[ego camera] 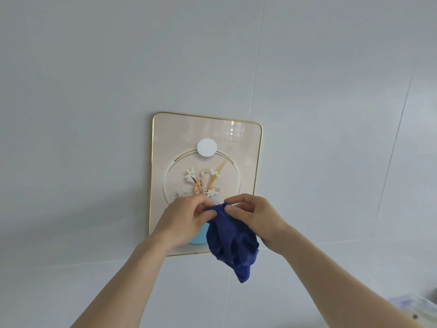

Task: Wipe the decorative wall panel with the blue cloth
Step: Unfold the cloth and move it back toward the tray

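The fingertips of both hands meet at the top edge of the blue cloth [230, 237], pinching it from 2 sides. The left hand [183, 221] has its thumb and curled fingers closed on the cloth's upper left corner, and the right hand [254, 215] has its thumb and forefinger closed on the fabric just beside that, so the 2 grips nearly touch. From this pinched edge the cloth hangs down bunched and creased, its bulk below and between the hands and its lowest corner trailing to a point under the right wrist. Both bare forearms reach up from the bottom of the view toward the hands. Behind the hands is the decorative wall panel [205, 181], a tall beige rectangle with rounded corners and a thin gold rim, mounted on the pale grey wall [94, 91]. It shows a ring with white flowers and gold leaves, a white disc [207, 147] above the ring, and a light blue shape at the bottom, mostly hidden by the left hand and the cloth. The hands and cloth cover the panel's lower part; whether the cloth touches the panel's surface cannot be told. At the lower right corner a blurred clear container [416, 306] shows.
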Tool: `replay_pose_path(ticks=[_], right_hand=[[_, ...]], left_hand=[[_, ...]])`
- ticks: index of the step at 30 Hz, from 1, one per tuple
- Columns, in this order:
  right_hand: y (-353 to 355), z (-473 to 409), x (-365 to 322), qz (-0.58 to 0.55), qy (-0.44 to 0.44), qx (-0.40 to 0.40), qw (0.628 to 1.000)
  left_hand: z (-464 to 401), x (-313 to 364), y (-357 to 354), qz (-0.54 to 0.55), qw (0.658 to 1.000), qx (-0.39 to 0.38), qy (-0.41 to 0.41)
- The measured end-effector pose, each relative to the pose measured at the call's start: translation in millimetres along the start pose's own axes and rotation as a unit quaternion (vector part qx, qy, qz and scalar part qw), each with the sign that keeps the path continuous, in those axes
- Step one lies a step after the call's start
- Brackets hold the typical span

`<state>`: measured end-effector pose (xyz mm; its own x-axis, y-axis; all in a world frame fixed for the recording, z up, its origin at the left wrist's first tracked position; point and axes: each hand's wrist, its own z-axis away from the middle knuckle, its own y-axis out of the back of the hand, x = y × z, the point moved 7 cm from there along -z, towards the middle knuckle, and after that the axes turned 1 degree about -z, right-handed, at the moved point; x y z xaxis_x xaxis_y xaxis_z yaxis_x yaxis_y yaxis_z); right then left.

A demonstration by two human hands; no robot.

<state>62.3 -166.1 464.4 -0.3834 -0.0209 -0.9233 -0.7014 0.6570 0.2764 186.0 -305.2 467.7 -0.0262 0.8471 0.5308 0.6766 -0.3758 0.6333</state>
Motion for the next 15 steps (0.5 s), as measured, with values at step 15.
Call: replay_pose_path(ticks=[15], right_hand=[[110.0,32.0,36.3,0.2,-0.041,-0.015,0.979]], left_hand=[[-11.2,57.1,-39.2,-0.121,0.991,-0.023,0.056]])
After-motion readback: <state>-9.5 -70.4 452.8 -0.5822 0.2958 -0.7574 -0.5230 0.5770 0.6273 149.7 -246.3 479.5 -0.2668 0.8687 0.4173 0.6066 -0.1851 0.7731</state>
